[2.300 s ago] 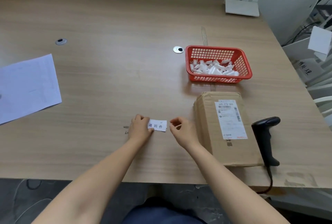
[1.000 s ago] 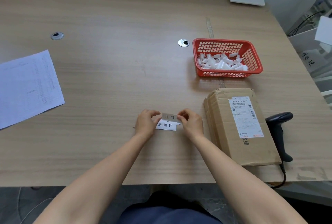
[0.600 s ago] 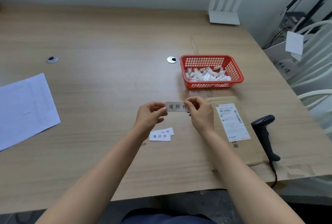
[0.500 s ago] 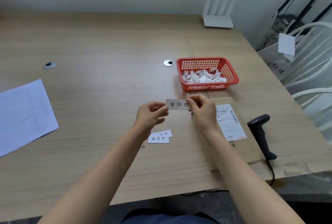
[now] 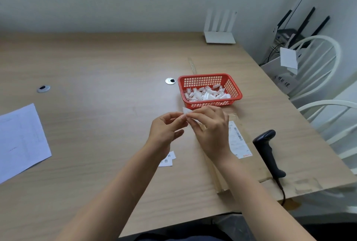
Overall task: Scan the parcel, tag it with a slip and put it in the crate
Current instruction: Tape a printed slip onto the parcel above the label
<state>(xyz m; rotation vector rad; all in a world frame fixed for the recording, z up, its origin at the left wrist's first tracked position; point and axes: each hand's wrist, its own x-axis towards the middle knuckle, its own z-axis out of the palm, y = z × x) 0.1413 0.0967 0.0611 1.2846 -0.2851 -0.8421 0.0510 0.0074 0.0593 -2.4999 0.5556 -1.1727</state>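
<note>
Both hands hold a small white slip (image 5: 185, 111) above the table. My left hand (image 5: 166, 130) pinches its left end, and my right hand (image 5: 210, 128) covers most of it from the right. Below my right hand lies the brown cardboard parcel (image 5: 249, 165), flat, with a white shipping label (image 5: 238, 141) on top. Other white slips (image 5: 167, 159) with printed characters lie on the table under my left wrist. The black handheld scanner (image 5: 269, 152) lies right of the parcel, its cable running off the front edge.
A red mesh basket (image 5: 233, 88) with several small white pieces stands behind my hands. A printed sheet (image 5: 19, 142) lies at the far left. A white router (image 5: 220, 37) stands at the back. White chairs (image 5: 324, 78) stand off the table's right edge.
My hands lifted one slip off the pile and brought it up towards the basket. My right hand has since closed over it, hiding its print. The view tilted up.
</note>
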